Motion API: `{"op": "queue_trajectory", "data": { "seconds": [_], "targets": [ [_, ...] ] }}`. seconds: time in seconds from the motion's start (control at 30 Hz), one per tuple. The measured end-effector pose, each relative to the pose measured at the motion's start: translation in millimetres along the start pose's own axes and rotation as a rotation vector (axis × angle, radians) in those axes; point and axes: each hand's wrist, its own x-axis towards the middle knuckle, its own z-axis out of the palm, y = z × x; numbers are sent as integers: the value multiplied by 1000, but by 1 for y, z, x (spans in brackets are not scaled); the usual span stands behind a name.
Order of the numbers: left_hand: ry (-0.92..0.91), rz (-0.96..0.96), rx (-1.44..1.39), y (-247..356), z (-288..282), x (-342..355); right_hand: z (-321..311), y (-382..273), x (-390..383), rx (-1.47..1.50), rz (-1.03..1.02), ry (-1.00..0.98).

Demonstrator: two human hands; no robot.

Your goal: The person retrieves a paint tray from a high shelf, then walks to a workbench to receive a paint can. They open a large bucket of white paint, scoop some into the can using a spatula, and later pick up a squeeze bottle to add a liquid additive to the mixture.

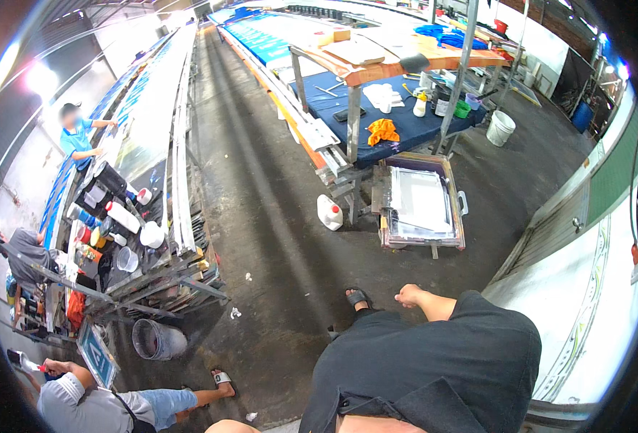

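My right hand (pixel 408 294) hangs low beside my dark clothing, near my sandalled foot (pixel 356 299) on the dark floor. Its fingers are loosely curled, with nothing visible in them. A bit of bare skin shows at the lower edge, but my left hand is not visible. Ahead of me a stack of framed screens (pixel 416 202) lies low at the end of a blue-covered table (pixel 398 137), beside a white jug (pixel 330 215). An orange cloth (pixel 382 132) and several containers are on that table.
Long tables flank an aisle (pixel 247 180). The left one (pixel 211 292) holds jars and tubs. A co-worker in blue (pixel 79 144) and a hooded one (pixel 27 252) work there. Another crouches (pixel 88 404) near a grey bucket (pixel 156 339). A white wall (pixel 579 303) borders my right.
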Motion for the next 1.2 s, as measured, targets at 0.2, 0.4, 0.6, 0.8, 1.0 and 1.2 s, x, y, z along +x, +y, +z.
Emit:
{"op": "queue_trajectory", "data": {
  "seconds": [0.2,0.4,0.6,0.8,1.0,1.2],
  "targets": [
    [-3,-195,-75,-24,13,-28,-23,-11,5,-3,13,48],
    [51,-426,-90,-39,22,-66,-36,-46,23,-141,-156,56],
    [130,-604,-78,-48,28,-104,-33,-86,42,-178,-270,-9],
    [226,-707,-52,-44,26,-130,-29,-103,54,-199,-373,-6],
    [262,-726,-45,-46,28,-140,-27,-95,48,-177,-293,-48],
    [291,-680,-57,-51,38,-131,-29,-70,40,-227,-328,-17]
  ]
}}
